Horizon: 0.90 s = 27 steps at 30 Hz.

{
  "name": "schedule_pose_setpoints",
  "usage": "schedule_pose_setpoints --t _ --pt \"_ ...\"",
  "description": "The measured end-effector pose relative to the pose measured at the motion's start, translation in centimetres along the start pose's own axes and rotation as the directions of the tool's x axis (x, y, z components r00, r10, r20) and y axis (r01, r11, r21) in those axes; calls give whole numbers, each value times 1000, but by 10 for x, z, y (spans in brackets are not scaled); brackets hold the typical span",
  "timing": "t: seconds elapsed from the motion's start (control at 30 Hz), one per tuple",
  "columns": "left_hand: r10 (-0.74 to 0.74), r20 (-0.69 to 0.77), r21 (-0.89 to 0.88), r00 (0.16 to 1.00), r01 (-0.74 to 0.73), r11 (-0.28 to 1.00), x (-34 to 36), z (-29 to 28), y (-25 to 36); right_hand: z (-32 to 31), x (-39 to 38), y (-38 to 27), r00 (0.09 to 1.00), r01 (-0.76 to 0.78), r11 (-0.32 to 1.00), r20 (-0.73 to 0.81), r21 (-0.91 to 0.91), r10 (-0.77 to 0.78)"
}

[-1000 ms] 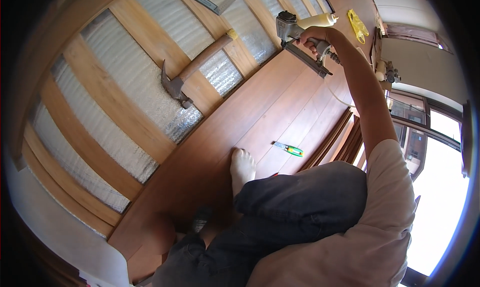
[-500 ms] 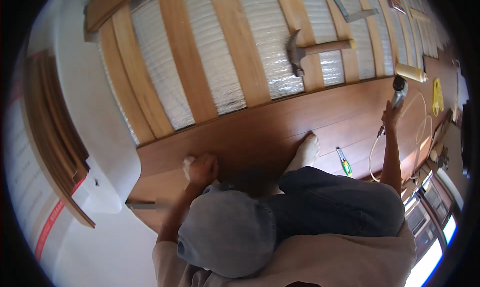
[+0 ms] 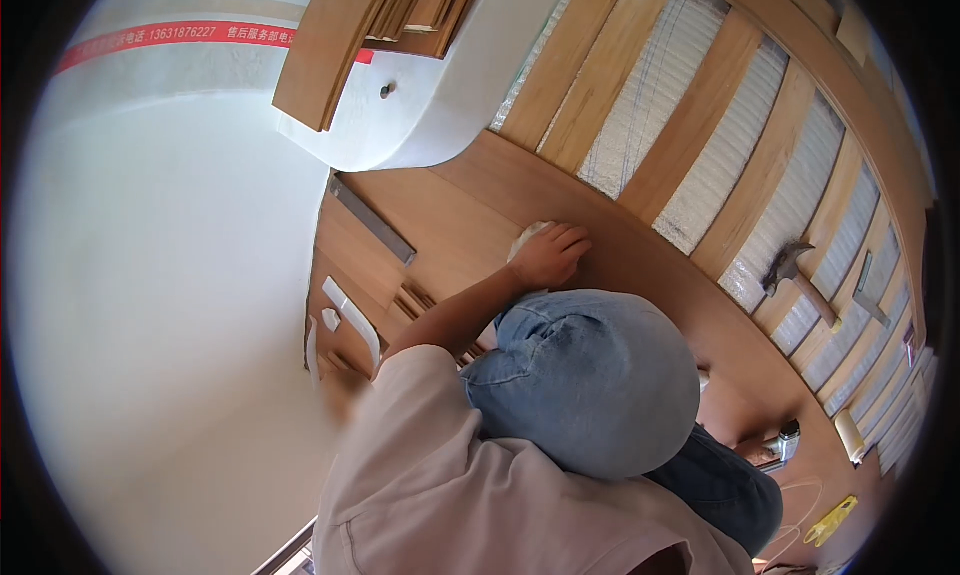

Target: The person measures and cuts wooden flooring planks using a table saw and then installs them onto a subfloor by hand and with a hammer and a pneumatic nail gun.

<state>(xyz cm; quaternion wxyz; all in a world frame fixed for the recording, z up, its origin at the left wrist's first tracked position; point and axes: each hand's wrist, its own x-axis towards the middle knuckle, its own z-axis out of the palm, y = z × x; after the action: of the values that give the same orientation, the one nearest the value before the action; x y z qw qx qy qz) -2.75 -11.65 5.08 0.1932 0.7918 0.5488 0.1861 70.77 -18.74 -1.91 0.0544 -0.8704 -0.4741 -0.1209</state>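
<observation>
My left hand (image 3: 552, 257) rests beside my light-socked foot (image 3: 527, 237) on the brown floorboards (image 3: 470, 210). Its fingers are curled in, with nothing visible in them. Mostly hidden past my bent knee, my right hand (image 3: 757, 449) holds an air nail gun, whose grey and black end (image 3: 789, 439) shows low over the floor. A claw hammer (image 3: 800, 279) lies across the wooden battens beyond the laid boards. Farther right on the battens is a grey metal square (image 3: 868, 293).
A white wall (image 3: 150, 245) closes off the left. Planks (image 3: 325, 55) stick out over a white ledge (image 3: 455, 100). A flat grey bar (image 3: 372, 218) and board offcuts (image 3: 412, 300) lie left of me. A pale tube (image 3: 849, 437) and yellow bag (image 3: 832, 520) are at right.
My view has swung left, shifting the battens and hammer rightward and showing more wall. The nail gun now sits lower in view, partly behind my knee. My left hand stays by my foot.
</observation>
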Motion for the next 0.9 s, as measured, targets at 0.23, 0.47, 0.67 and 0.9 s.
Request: schedule_pose_setpoints --t 0.23,0.47,0.67,0.9 --pt "-449 -293 7 844 471 882 -14 -9 -64 -5 16 -51 991 100 991 85 84 -107" --pt "-391 -329 159 859 459 874 -57 -46 -152 -6 -1 -95 964 193 977 168 95 -207" --pt "-354 -153 175 923 378 909 -26 -72 -174 -36 -39 -51 978 73 995 203 -68 -58" --pt "-388 -152 291 909 416 862 -117 -88 -156 -111 -114 -57 971 -198 978 122 -59 204"
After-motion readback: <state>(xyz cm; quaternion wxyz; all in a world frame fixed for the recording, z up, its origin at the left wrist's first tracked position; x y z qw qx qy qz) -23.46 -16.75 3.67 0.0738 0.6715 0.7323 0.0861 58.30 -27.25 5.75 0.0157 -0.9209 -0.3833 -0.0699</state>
